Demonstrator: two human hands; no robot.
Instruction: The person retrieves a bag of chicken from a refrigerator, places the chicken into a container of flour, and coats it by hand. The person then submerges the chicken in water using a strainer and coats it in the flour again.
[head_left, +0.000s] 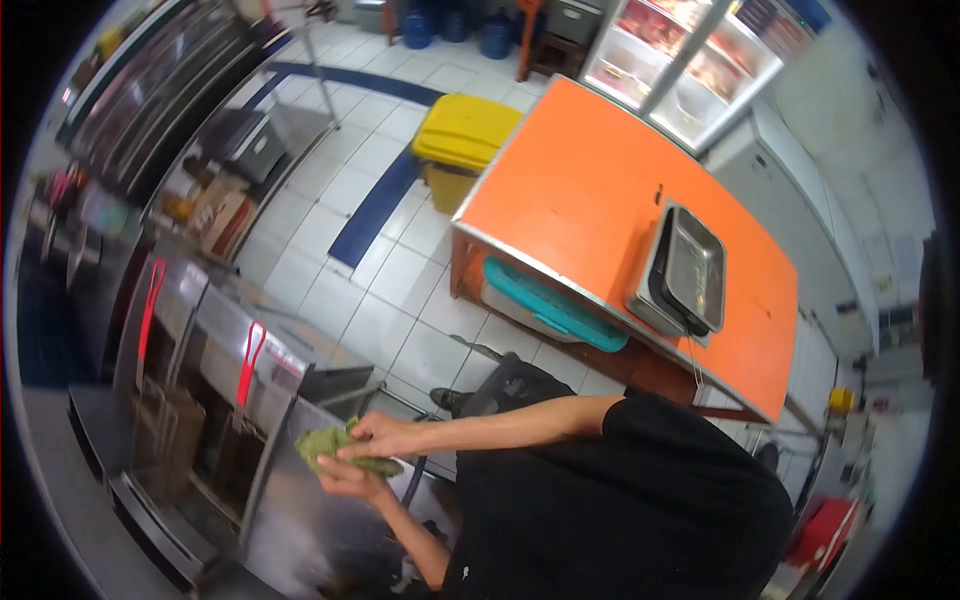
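Note:
A crumpled green cloth [330, 447] is held between my two hands above a metal work surface [290, 520]. My right hand [380, 437] presses on its upper side with fingers closed round it. From below, my left hand [350, 480] grips the same cloth, its fingers partly hidden under the folds. The hands are close together, at the lower left of the head view. To their left are fryer baskets with red handles [250, 365].
An orange table [590, 170] bears stacked metal trays [695, 270], with a turquoise-lidded container [550, 310] beneath. Behind it stand a yellow bin [462, 135] and a lit display fridge [690, 70]. A grey box [255, 148] sits on a shelf at the upper left.

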